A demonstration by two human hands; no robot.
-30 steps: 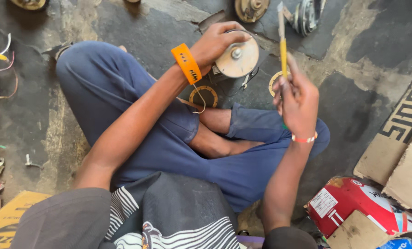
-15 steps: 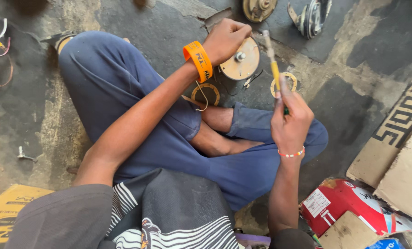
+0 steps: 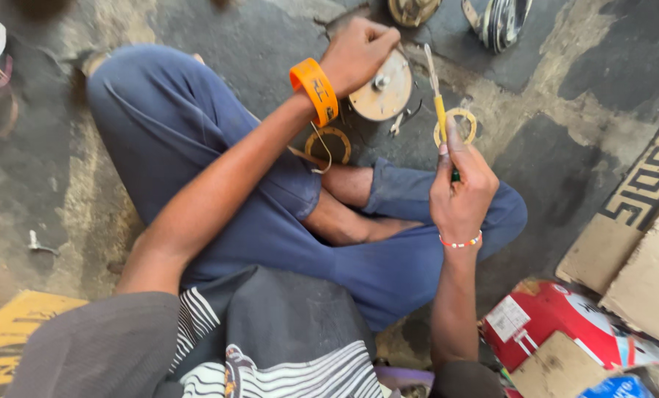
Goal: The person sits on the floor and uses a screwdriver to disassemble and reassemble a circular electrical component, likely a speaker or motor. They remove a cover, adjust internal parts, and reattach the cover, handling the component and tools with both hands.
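A person sits cross-legged on a cracked grey concrete floor [image 3: 565, 147]. The left hand [image 3: 359, 53] is closed over the top edge of a round tan metal disc [image 3: 382, 91] standing on the floor beyond the knees. The right hand [image 3: 458, 193] pinches a yellow-handled screwdriver [image 3: 439, 118], tip up, beside a flat yellow ring [image 3: 455, 125].

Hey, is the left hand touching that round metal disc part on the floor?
Touching. The head view shows the left hand closed over the top edge of the round metal disc, fingers wrapped onto its rim with no gap between them.
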